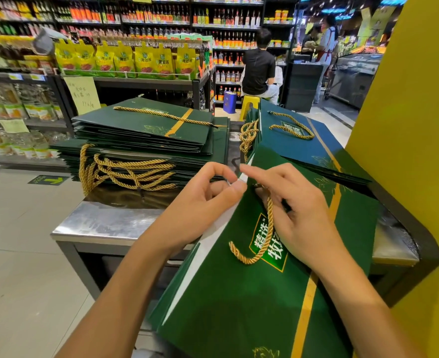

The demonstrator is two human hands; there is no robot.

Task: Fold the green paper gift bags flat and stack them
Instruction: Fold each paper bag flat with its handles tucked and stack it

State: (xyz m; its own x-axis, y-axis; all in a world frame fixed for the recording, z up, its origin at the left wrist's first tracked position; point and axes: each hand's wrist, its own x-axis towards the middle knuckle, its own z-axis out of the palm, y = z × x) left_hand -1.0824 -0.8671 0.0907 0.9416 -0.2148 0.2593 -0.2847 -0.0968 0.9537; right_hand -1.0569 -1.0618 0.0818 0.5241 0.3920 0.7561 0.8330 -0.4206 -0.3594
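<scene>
— Progress on bags: how much is done?
— Well advanced, it seems. Two piles of flat green bags are seen on steel table (104, 223): left pile (146, 135), laid in two tiers w/ gold ropes hung off near edge, and right pile (303, 148), set beside yellow pillar (407, 151). Which pile is finished and which is still to be worked can't be told. One green bag (239, 306) is in hand, so at least that one is left to be flattened & stacked.
— Is it flat yet?
— Prob. not quite. A white strip is shown along its left edge, judged to be side panel not yet pressed in.
— Where is it held, and how?
— It's held over table's near edge, just in front of right pile, tilted, printed face up. Top left corner is pinched by L hand (202, 200) btw. thumb & forefinger. R hand (298, 210) is laid on printed face, forefinger stretched toward same corner, other fingers bent over rope handle (262, 239). Whether anything is gripped there can't be told.
— Which way is it pointed?
— Long axis is run from low & near up and away toward piles. Mouth end w/ rope is pointed away from person, approx. at gap btw. piles. Base end is nearest body and is cut off by frame edge.
</scene>
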